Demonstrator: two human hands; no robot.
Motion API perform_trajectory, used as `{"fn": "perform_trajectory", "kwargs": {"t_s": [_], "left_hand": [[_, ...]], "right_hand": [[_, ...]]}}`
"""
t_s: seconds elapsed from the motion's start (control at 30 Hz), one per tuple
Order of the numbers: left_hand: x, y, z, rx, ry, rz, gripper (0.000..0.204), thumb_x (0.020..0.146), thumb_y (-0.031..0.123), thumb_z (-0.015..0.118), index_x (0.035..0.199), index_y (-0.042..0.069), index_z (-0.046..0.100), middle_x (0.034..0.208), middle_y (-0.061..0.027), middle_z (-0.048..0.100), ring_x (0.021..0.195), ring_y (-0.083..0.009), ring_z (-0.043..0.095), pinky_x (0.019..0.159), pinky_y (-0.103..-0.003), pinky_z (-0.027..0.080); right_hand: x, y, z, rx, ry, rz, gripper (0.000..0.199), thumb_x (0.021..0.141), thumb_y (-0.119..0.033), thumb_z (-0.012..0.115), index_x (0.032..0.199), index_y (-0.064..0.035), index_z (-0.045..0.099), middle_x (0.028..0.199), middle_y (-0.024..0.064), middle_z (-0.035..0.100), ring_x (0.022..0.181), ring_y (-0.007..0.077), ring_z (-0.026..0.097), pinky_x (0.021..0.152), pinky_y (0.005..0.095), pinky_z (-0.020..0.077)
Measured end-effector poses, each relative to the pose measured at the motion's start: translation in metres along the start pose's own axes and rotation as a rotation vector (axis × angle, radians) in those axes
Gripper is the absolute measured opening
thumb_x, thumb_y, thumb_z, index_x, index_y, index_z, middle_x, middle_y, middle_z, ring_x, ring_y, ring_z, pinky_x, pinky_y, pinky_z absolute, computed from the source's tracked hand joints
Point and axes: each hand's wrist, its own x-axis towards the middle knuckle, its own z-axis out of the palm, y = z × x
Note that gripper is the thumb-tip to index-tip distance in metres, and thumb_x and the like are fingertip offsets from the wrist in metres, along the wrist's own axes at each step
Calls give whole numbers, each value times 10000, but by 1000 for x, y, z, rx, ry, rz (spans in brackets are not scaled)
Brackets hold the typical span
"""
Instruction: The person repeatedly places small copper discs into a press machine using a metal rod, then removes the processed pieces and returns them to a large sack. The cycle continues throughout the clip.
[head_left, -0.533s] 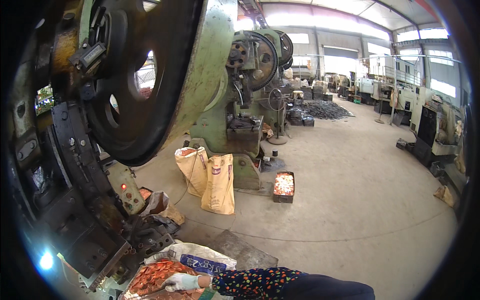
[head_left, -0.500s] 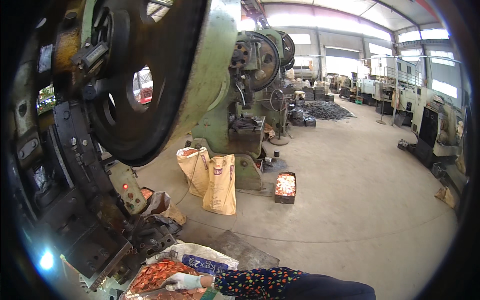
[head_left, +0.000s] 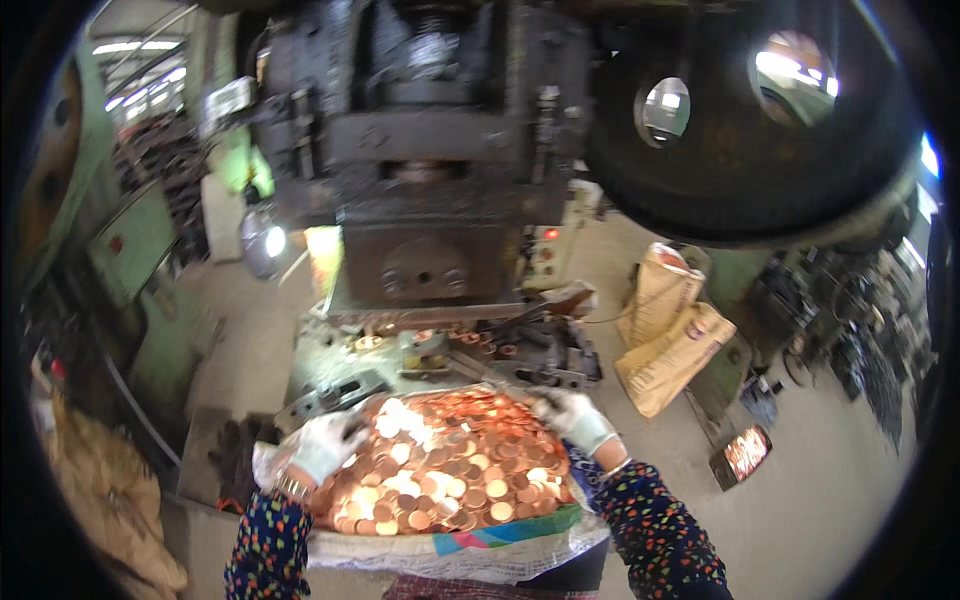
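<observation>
A heap of round copper-coloured discs (head_left: 440, 480) lies before me on a white woven sack (head_left: 400, 550) with a green and blue stripe. At the heap's left edge, my left hand (head_left: 325, 445), in a white glove, rests with its fingers bent and apart against the discs. My right hand (head_left: 575, 420), also gloved, is at the far right edge of the heap. Its fingers are drawn together; what they grip, if anything, is too blurred to make out. Behind the heap, a few loose discs (head_left: 370, 343) lie on the press bed under the dark press ram (head_left: 425, 270).
A large dark flywheel (head_left: 740, 190) overhangs the upper right. Metal blocks (head_left: 345, 392) lie along the press bed's near edge. A lit lamp (head_left: 265, 240) stands left of the ram. Paper sacks (head_left: 670, 360) and a box of discs (head_left: 742, 455) are on the floor at right.
My view has swung left from the workshop floor to face the press. Both gloved hands now show at the sides of the disc heap; before, only one was visible, low over the discs.
</observation>
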Motion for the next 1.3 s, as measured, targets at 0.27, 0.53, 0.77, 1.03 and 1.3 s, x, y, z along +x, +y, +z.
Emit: {"fn": "perform_trajectory", "kwargs": {"t_s": [0.27,0.53,0.77,1.03,1.3], "left_hand": [[69,-6,23,-817,-157,-250,272,891,229,617,1065,21,640,890,-38,684,768,-97,631,716,-245,516],[143,-36,80,-607,186,-362,285,849,195,656,1058,11,595,876,-68,650,751,-127,612,635,-265,506],[189,-38,114,190,167,-432,533,787,544,594,779,25,711,739,-188,665,758,-329,658,705,-387,513],[180,-17,107,399,180,-303,409,817,474,586,732,94,712,656,-135,647,646,-311,639,620,-406,508],[152,-16,93,17,263,-143,323,818,377,620,911,74,684,844,-147,629,802,-300,626,693,-384,501]], "right_hand": [[78,-19,6,-604,156,-307,315,903,-320,506,1152,-146,587,876,96,631,843,262,627,707,369,508],[111,-18,26,-741,146,-226,330,902,-250,502,1220,-167,520,859,86,593,783,227,635,651,364,505],[88,15,15,-360,207,-268,320,912,-309,505,1167,-133,586,891,150,620,839,335,603,745,419,469],[87,12,18,-293,89,-288,335,890,-306,518,1153,-113,596,941,151,640,905,328,606,797,405,477],[88,-7,25,-517,9,-293,328,906,-342,502,1168,-151,546,893,126,640,851,300,624,750,397,502]]}}
